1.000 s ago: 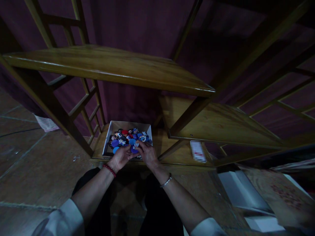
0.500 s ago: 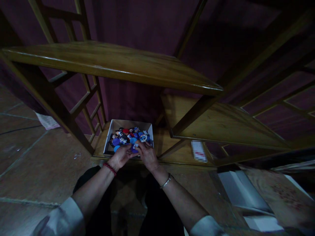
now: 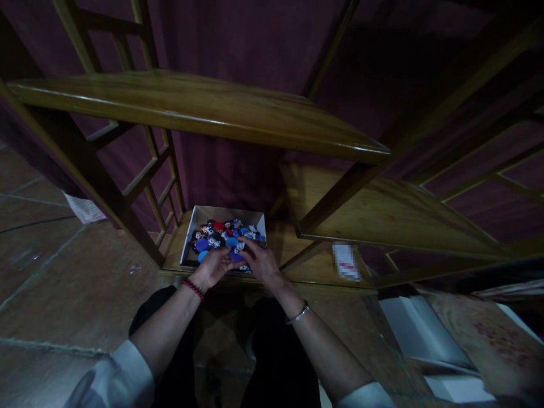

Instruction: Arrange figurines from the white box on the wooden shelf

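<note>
A shallow white box [image 3: 190,238] sits on the lowest board of a wooden shelf unit [image 3: 199,105]. It holds several small colourful round badges [image 3: 219,235] in blue, purple, red and cartoon prints. My left hand [image 3: 212,267], with a red bead bracelet, is at the box's front edge with its fingers curled round some badges. My right hand [image 3: 261,262], with a silver bangle, reaches over the front right corner and pinches a small badge [image 3: 239,247] between its fingertips. Both hands nearly touch.
A long wooden shelf board runs above the box, and another board [image 3: 382,212] stands to the right. A white label [image 3: 345,262] lies on the lowest board. White boxes [image 3: 425,340] sit on the floor at right. A brown tiled floor [image 3: 63,272] spreads left.
My right hand has shifted slightly right and farther into the box, lifting a small badge in its fingertips. My left hand stays at the front edge.
</note>
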The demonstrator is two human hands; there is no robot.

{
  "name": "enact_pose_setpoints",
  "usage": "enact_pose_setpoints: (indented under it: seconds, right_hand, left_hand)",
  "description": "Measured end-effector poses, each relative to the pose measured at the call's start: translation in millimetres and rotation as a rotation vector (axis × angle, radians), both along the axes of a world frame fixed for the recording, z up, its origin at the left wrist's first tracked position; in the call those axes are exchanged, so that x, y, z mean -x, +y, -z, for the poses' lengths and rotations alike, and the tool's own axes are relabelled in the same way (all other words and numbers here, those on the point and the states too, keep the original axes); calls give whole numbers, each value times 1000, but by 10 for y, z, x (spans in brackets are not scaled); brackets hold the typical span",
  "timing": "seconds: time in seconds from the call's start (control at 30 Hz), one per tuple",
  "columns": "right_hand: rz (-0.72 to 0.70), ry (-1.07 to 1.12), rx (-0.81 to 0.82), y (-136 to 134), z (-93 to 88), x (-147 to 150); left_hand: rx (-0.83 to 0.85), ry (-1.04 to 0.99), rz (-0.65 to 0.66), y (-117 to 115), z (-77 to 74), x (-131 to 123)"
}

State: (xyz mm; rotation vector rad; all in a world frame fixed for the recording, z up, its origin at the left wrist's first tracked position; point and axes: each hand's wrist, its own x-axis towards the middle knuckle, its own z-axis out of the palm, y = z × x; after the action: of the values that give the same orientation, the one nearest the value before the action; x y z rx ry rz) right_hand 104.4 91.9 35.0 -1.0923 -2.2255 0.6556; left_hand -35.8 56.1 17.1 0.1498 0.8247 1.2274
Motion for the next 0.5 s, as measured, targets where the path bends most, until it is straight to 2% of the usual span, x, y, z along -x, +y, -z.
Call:
enact_pose_setpoints:
  seconds: [0.37, 0.5]
  right_hand:
    - [-2, 57, 110, -9, -18, -59]
    - [13, 92, 127, -74, -94, -106]
  left_hand:
    - [-56, -14, 46, -49, -19, -3]
    - [-60, -39, 95, -105, -129, -23]
